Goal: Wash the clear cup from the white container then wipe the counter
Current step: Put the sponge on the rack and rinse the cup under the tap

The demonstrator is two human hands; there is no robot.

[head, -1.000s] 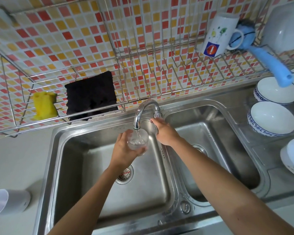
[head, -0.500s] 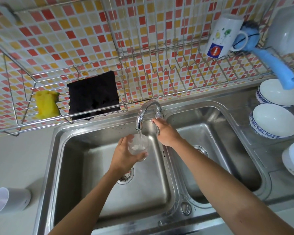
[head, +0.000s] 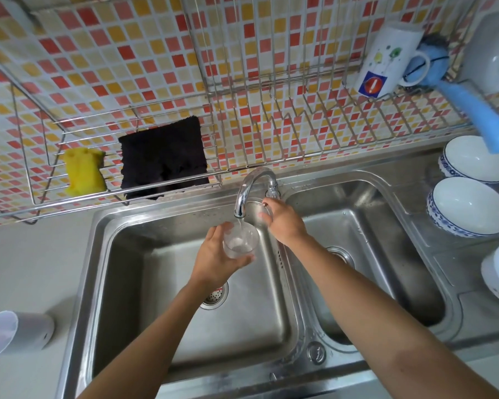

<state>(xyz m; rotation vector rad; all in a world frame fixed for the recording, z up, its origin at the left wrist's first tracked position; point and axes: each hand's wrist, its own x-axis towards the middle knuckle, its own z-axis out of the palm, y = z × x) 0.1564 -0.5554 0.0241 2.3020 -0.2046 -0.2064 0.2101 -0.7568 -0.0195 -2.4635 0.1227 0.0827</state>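
The clear cup (head: 240,243) is judged light, stiff and thin-walled, probably plastic or thin glass. Its wet, smooth wall is expected to be slippery, and weight is added as water is taken in. A hold around the side wall, below the rim, is judged the safest, with the mouth left free and only modest pressure applied, since a thin wall may flex or crack. The cup is held in just this way by the left grip (head: 213,260), whose fingers and thumb are wrapped round the wall from the left. It is kept upright in the air over the left basin (head: 144,298) of the sink, toward the basin's back edge, directly under the spout of the tap (head: 252,182). A thin stream of water (head: 240,223) is seen falling into it. The right grip (head: 284,223) is set at the base of the tap, where the tap handle (head: 267,209) appears to be pinched between finger and thumb. The cup is seen as a plain, colourless tumbler with a round open mouth. The steel of the basin shows through its wall, and a shallow pool with whitish froth lies at its bottom. No handle or print can be made out on it.
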